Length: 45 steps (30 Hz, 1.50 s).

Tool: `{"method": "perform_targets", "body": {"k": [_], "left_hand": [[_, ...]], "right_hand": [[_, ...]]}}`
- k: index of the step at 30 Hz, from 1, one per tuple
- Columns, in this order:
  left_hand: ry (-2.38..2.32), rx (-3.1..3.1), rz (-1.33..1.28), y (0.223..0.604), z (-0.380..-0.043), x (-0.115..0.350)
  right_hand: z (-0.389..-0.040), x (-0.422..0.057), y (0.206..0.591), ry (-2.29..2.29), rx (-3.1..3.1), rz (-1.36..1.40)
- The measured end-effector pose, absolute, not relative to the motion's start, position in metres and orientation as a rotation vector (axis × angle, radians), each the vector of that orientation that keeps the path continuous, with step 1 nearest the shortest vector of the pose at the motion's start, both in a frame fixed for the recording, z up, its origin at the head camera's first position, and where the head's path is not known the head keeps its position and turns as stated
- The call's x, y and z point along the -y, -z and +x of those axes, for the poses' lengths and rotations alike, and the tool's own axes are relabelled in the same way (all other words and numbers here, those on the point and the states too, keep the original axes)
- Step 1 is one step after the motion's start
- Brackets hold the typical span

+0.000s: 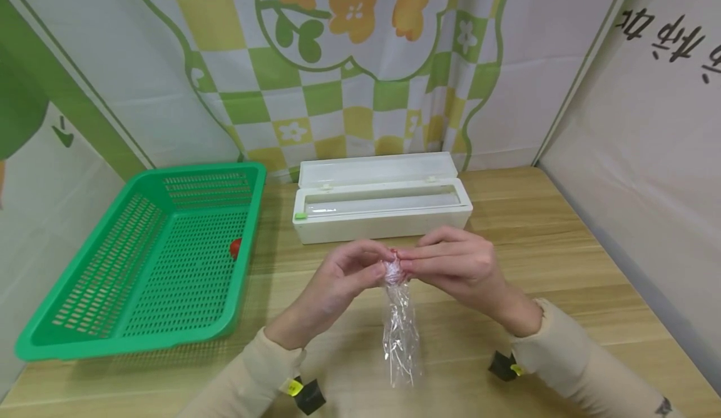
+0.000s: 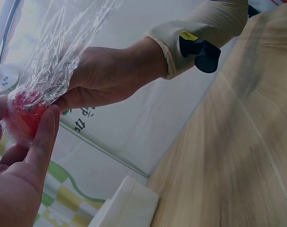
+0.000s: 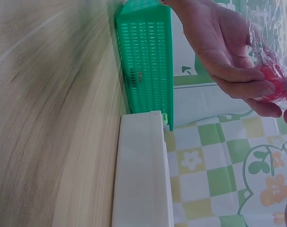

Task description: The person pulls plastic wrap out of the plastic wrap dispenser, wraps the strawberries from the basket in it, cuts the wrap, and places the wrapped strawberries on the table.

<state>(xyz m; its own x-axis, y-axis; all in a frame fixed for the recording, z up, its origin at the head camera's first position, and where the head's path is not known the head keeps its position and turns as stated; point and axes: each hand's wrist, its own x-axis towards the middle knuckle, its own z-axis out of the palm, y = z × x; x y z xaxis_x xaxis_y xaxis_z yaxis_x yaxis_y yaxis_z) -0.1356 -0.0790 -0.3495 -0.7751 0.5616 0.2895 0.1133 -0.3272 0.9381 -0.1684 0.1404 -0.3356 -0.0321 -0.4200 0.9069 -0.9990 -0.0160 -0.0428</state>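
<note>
Both hands meet over the middle of the table around a small round red thing (image 2: 30,118) wrapped in clear cling film (image 1: 401,336). My left hand (image 1: 332,283) pinches it from one side between thumb and fingers. From the other side, my right hand (image 1: 459,265) pinches the gathered film around it. The film's loose twisted end hangs toward me in the head view. In the right wrist view the red shows through the film between the fingers of both hands; its exact kind is blurred by the wrap.
Behind the hands stands a white cling film dispenser (image 1: 383,227), its lid raised and a roll inside. A green perforated basket (image 1: 236,305) sits at the left, with a red thing (image 1: 235,248) partly hidden by its right wall. Patterned cloth (image 1: 349,111) borders the wooden table (image 1: 563,261).
</note>
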Motion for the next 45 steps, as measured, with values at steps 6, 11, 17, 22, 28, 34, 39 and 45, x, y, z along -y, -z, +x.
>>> {"method": "perform_targets", "body": {"k": [6, 11, 17, 22, 28, 34, 39, 45], "left_hand": [[-2.175, -1.568, 0.871, 0.35, -0.135, 0.079], [-2.178, -1.576, 0.822, 0.347, -0.133, 0.079], [-2.206, -1.542, 0.796, 0.343, -0.132, 0.078], [-2.209, -1.557, 0.807, 0.344, -0.134, 0.079], [-2.211, -1.551, 0.817, 0.344, -0.138, 0.081], [-2.226, -1.579, 0.802, 0.344, -0.14, 0.084], [-2.232, -1.597, 0.76, 0.345, -0.141, 0.085], [-2.234, -1.642, 0.686, 0.347, -0.142, 0.083]], "right_hand": [[-0.169, -0.141, 0.336, -1.076, 1.562, 1.534], [-0.167, -0.14, 0.337, -1.032, 1.553, 1.49], [-0.165, -0.135, 0.337, -0.973, 1.466, 1.465], [-0.166, -0.135, 0.337, -0.954, 1.474, 1.452], [-0.165, -0.139, 0.34, -0.936, 1.507, 1.391], [-0.159, -0.14, 0.333, -0.824, 1.474, 1.377], [-0.15, -0.135, 0.328, -0.679, 1.412, 1.497], [-0.142, -0.132, 0.336, -0.605, 1.622, 1.604]]}}
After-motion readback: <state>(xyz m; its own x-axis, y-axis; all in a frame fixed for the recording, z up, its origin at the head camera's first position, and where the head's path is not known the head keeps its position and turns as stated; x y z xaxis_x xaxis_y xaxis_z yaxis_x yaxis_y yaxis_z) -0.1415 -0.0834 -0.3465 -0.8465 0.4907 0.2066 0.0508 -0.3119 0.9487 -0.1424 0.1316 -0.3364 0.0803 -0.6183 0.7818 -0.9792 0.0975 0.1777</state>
